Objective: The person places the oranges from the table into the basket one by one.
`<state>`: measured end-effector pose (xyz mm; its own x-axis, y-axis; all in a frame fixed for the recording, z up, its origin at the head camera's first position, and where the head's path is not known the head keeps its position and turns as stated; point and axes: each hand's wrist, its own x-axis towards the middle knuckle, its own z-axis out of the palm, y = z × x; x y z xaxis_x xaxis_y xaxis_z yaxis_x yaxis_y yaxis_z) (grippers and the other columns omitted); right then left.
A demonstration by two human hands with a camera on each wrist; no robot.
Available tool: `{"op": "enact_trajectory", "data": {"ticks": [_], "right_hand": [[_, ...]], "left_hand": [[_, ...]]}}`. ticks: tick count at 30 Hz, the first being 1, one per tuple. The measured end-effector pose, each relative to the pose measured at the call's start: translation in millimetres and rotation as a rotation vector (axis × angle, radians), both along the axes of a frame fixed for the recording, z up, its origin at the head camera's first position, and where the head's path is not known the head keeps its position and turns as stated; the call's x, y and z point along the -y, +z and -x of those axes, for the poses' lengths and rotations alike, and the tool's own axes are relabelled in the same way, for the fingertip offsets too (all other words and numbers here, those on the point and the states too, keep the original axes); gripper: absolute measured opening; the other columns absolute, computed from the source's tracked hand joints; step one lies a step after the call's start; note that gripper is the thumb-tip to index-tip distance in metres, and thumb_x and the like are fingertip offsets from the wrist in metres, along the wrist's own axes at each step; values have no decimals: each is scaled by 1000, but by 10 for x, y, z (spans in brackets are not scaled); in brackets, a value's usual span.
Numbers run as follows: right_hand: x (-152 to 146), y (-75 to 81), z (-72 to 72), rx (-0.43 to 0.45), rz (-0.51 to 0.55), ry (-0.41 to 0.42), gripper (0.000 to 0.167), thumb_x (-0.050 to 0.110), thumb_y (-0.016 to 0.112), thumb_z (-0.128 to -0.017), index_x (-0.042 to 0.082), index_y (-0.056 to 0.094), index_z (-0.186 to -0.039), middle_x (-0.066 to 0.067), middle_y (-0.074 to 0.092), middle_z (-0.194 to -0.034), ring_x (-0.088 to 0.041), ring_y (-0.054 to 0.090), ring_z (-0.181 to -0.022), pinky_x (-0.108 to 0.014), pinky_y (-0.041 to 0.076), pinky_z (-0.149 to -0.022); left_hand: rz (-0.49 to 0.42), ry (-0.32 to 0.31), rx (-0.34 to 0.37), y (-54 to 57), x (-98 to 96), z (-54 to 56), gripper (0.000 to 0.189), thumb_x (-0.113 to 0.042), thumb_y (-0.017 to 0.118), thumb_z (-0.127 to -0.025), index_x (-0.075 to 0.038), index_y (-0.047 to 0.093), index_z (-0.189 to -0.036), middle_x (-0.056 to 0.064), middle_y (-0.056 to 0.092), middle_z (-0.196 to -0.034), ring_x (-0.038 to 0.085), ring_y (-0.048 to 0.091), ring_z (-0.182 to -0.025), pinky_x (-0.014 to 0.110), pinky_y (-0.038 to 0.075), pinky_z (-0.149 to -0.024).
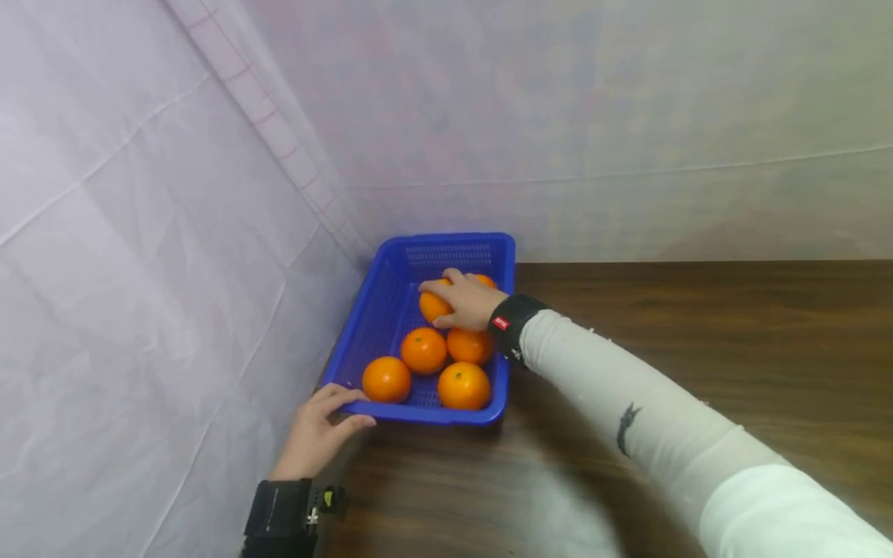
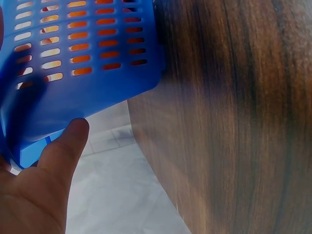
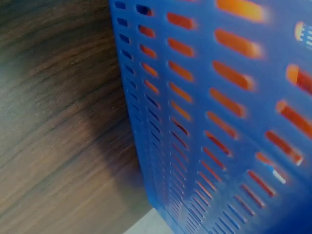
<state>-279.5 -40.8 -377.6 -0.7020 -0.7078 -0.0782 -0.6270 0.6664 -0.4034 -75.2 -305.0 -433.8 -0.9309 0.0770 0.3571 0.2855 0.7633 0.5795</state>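
A blue plastic basket (image 1: 373, 322) with slotted walls holds several oranges. My left hand (image 1: 321, 432) grips its near left corner, fingers over the rim. In the left wrist view the thumb (image 2: 63, 146) presses the outside of the basket wall (image 2: 107, 83). Inside the basket, my right hand (image 1: 469, 301) holds an orange (image 1: 430, 308), fingers over its top and thumb at its near side. Another orange (image 1: 485, 280) shows partly behind that hand. Nearer lie oranges along the front, one (image 1: 463, 386) in the right corner. The right wrist view shows only the slotted side wall (image 3: 195, 112), hiding the hand.
The basket stands on a dark wood-grain table (image 1: 698, 333), by its back left corner. A white sheet (image 1: 174, 271) hangs close along the left, and another pale sheet (image 1: 593, 155) covers the back. My right forearm crosses the table beside the basket.
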Motion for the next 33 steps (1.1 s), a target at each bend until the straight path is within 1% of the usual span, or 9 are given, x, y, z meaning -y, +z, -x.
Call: {"op": "enact_trajectory", "data": {"ticks": [6,10,12,15,18,21,26,29,33], "right_hand": [[-37,19,-35,-43,-48,49,64,38,65,-99,26,39,-155,-19,42,-153,-43,41,-135,-53,39,-112],[-50,29,-68,-88,-95,108,56,33,62,-102,23,43,-153,-18,45,-153,-43,38,-142,-53,29,-120],[-60,35,-79,-102,-119,129,51,29,59,-103,23,46,-152,-18,45,-154,-40,35,-146,-52,22,-124],[-70,32,-78,-114,-146,152,48,26,55,-105,22,46,-152,-17,44,-156,-35,33,-149,-51,17,-126],[-100,13,-57,-116,-154,144,48,26,52,-106,22,44,-153,-18,43,-157,-35,33,-150,-51,16,-126],[-120,-31,-33,-134,-131,115,47,29,52,-106,22,45,-152,-19,43,-156,-38,33,-148,-53,17,-125],[-138,-120,-15,-214,-45,61,44,32,56,-104,19,54,-146,-18,53,-146,-41,44,-137,-52,29,-119],[-154,-111,-36,-232,2,38,43,33,57,-104,18,57,-144,-16,56,-142,-38,47,-134,-49,32,-117],[-208,-38,-94,-233,38,30,44,34,58,-103,16,58,-143,-16,56,-143,-37,45,-137,-49,31,-119]], "left_hand": [[3,-7,-6,10,-20,-40,29,-15,89,-73,-13,77,-100,-6,67,-94,1,56,-88,15,46,-73],[-2,-8,-5,15,-22,-70,29,-14,88,-73,-14,77,-100,-6,67,-93,0,56,-86,15,46,-72],[-3,-6,-3,19,-24,-76,28,-14,88,-73,-14,77,-99,-6,67,-93,0,55,-86,15,45,-72],[-3,-3,-2,24,-25,-81,28,-14,89,-73,-14,77,-99,-6,67,-93,1,55,-86,15,45,-71],[1,-5,3,28,-32,-50,29,-15,89,-73,-13,77,-99,-6,67,-94,1,56,-86,16,45,-72],[7,-6,14,23,-36,-21,29,-16,88,-74,-13,77,-100,-6,67,-94,1,55,-86,16,45,-72],[-14,-25,25,7,-31,39,27,-16,88,-75,-14,77,-100,-5,67,-94,1,56,-87,17,46,-73],[-31,-44,10,-8,-19,89,26,-14,87,-76,-14,77,-100,-4,67,-93,2,56,-87,15,46,-74],[-26,-52,-14,-30,10,160,28,-12,87,-75,-13,77,-101,-3,67,-93,2,56,-86,14,44,-74]]}}
